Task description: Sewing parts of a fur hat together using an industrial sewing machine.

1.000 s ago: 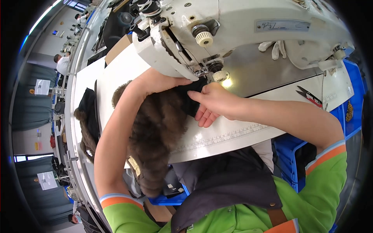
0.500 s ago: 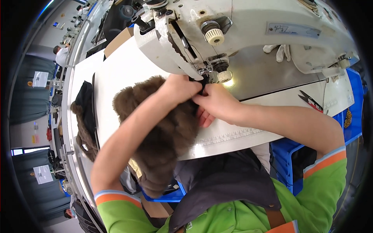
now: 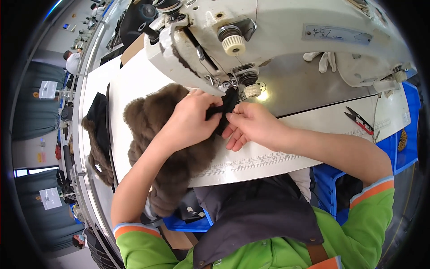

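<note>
A white industrial sewing machine stands over a white table. Black fabric lies under its needle area, joined to or lying on brown fur that spreads over the table's front edge. My left hand grips the black fabric from the left, fingers curled. My right hand pinches the fabric's right edge between thumb and forefinger, with the other fingers loosely curled below. Red-and-black thread snips lie on the right part of the table.
Blue bins stand at right and beneath the table. More fur and black fabric lie at left. White gloves lie behind the machine bed. A co-worker sits far left; another person shows lower left.
My left hand has come down from beside the presser foot, fingers now curled on the black fabric. My right thumb and forefinger have closed on the fabric. The fur has shifted on the table.
</note>
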Demonstrator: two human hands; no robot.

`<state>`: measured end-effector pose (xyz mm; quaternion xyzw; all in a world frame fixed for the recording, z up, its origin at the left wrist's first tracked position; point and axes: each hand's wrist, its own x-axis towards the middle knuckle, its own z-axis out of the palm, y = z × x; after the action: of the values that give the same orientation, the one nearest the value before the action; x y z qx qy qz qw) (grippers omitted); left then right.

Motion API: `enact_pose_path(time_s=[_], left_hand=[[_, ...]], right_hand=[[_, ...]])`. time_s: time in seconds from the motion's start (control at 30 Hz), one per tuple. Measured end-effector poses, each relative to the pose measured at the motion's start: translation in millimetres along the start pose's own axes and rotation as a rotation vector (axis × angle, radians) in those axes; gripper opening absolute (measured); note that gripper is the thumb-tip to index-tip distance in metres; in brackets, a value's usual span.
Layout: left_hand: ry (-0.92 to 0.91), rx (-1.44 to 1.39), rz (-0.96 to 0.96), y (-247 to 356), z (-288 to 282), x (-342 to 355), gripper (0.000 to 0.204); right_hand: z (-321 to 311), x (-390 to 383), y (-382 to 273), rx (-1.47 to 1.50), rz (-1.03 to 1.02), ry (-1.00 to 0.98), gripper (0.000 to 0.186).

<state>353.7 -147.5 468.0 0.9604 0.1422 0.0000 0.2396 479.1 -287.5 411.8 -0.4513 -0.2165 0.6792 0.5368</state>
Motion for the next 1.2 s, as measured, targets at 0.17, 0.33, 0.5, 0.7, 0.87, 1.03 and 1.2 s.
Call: enact_pose_path(time_s=[0.17, 0.33, 0.5, 0.7, 0.87, 1.03, 1.2], left_hand=[[0.024, -0.112, -0.005, 5, -5, 2, 0.013], [0.144, -0.051, 0.045, 5, 7, -4, 0.012], [0.151, 0.008, 0.120, 4, 8, -6, 0.015], [0.097, 0.000, 0.055, 9, 4, -8, 0.021], [0.063, -0.082, -0.021, 5, -1, -5, 0.026], [0.013, -0.093, -0.112, 14, -9, -5, 0.030], [0.037, -0.052, -0.132, 15, -3, -4, 0.030]], right_hand=[[4, -4, -2, -0.127, -0.030, 0.056, 0.030], [4, -7, -1, -0.135, -0.074, 0.040, 0.024], [6, -14, 1, -0.100, -0.121, 0.060, 0.023], [6, -19, 4, -0.066, -0.146, 0.036, 0.024], [3, -22, 8, -0.103, -0.185, -0.042, 0.049], [0, -24, 13, -0.192, -0.267, -0.152, 0.057], [3, -19, 28, -0.647, -0.516, -0.098, 0.067]])
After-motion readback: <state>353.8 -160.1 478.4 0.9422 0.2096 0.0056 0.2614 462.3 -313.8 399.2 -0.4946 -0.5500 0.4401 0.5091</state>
